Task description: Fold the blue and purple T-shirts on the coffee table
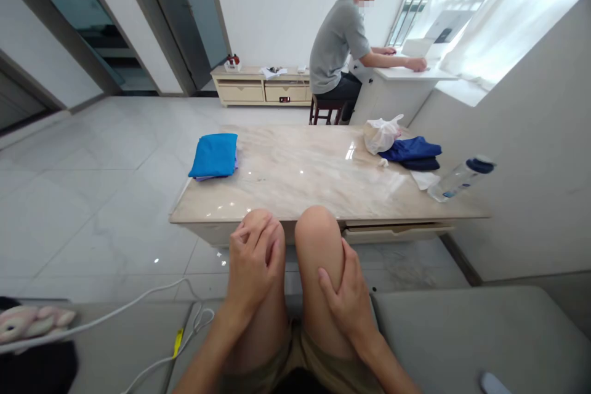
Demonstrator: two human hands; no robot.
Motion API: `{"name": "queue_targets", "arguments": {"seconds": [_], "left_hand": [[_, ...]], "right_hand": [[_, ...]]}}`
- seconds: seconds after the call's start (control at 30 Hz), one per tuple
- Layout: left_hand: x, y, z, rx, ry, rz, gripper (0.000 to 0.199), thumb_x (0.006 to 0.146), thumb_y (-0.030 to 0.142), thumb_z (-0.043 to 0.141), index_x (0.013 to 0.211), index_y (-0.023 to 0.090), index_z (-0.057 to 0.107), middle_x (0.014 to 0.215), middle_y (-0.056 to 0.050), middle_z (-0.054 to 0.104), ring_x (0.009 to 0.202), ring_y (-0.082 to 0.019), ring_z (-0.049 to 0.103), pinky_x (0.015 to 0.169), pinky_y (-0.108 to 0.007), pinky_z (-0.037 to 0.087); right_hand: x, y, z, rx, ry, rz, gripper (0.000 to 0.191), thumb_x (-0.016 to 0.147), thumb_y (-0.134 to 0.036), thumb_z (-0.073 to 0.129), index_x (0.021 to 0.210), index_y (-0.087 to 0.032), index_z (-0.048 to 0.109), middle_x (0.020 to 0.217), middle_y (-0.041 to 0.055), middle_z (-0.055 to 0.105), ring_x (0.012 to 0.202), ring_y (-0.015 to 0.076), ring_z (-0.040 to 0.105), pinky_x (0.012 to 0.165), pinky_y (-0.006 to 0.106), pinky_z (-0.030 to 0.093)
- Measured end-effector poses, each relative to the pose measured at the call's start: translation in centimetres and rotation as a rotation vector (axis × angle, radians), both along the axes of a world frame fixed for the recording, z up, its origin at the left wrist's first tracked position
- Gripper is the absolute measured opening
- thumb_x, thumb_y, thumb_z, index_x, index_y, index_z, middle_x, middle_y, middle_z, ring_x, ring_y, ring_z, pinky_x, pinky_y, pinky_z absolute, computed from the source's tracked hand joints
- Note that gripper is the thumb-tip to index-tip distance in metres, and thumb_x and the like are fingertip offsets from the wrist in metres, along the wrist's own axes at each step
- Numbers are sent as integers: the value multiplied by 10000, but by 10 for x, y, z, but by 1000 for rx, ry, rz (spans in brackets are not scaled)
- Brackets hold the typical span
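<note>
Two bare knees point(316, 237) rise side by side at the bottom of the view, belonging to a seated person wearing khaki shorts point(305, 357). The left hand point(253, 265) rests on top of the left knee, its fingers point(252, 228) loosely curved and holding nothing. The right hand point(348, 305) cups the outer side of the right knee, its fingers point(329, 280) spread and gripping no object. For a steady rest like this, relaxed fingers work best, with both palms settled on the knees.

Just ahead stands one polished beige marble table point(295, 188). On it are one folded bright blue cloth stack point(213, 155) with a purple layer beneath, one folded navy cloth pile point(410, 152), one crumpled white plastic bag point(381, 134), one clear plastic bottle point(457, 180) with a dark blue cap, lying on its side, and one white paper-like sheet point(423, 180). Beyond the table, one person in a grey T-shirt point(335, 43) sits on a dark wooden stool point(325, 109) with both hands on a white desk point(410, 74).
</note>
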State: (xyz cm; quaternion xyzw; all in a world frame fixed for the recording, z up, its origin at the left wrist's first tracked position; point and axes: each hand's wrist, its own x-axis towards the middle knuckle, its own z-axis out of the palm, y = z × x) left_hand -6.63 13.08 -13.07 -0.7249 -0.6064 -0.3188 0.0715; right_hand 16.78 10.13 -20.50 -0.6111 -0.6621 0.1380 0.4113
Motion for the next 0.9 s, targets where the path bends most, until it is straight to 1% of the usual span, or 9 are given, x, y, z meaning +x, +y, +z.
{"name": "queue_targets", "arguments": {"seconds": [0.1,0.2,0.27,0.37,0.43,0.53,0.67,0.9], "left_hand": [[1,-7,-2,-7,8,-15,464,1062,220,602,1510,216,721,1614,-117,690,1307,-367,603,1205,-590,498],[2,-13,-8,7,11,-35,485,1069,229,593,1543,206,695,1654,-129,654,1337,-363,604,1228,-594,499],[3,-17,-15,41,11,-40,493,1070,233,595,1554,210,688,1661,-131,646,1371,-364,604,1244,-595,499],[5,-27,-28,93,18,-40,449,1081,230,585,1506,233,729,1677,-125,630,1444,-366,588,1287,-600,476],[8,-37,-36,91,32,-39,438,1086,220,575,1489,259,741,1714,-108,593,1495,-364,572,1320,-611,447],[11,-56,-44,65,57,-41,488,1079,195,575,1542,285,701,1771,-86,526,1576,-359,532,1360,-633,398],[10,-72,-49,53,69,-44,520,1072,177,586,1572,288,674,1793,-84,495,1635,-352,489,1377,-641,375],[0,-73,-53,64,58,-50,541,1055,180,620,1579,306,668,1795,-78,493,1641,-348,486,1379,-633,380]], "right_hand": [[4,4,-2,13,32,-14,761,1089,-598,586,1704,-185,414,1621,230,597,1471,397,626,1208,614,549],[7,8,-8,40,39,-32,784,1079,-635,572,1684,-154,442,1604,243,612,1465,397,629,1209,609,549],[8,12,-11,62,35,-47,806,1067,-659,565,1670,-136,462,1594,255,621,1464,402,630,1211,608,548],[7,16,-14,84,26,-57,819,1055,-672,558,1653,-116,487,1571,272,637,1446,409,640,1209,605,548],[6,17,-15,95,22,-56,824,1052,-670,556,1652,-109,490,1569,281,636,1446,413,636,1214,610,539],[4,17,-14,103,20,-66,830,1050,-670,550,1655,-106,486,1587,287,621,1454,412,627,1227,611,524],[5,15,-11,90,18,-70,845,1052,-692,537,1656,-104,486,1590,280,622,1452,410,629,1224,603,527],[10,12,-8,73,18,-72,803,1077,-683,524,1657,-129,485,1574,265,635,1432,399,643,1203,599,541]]}}
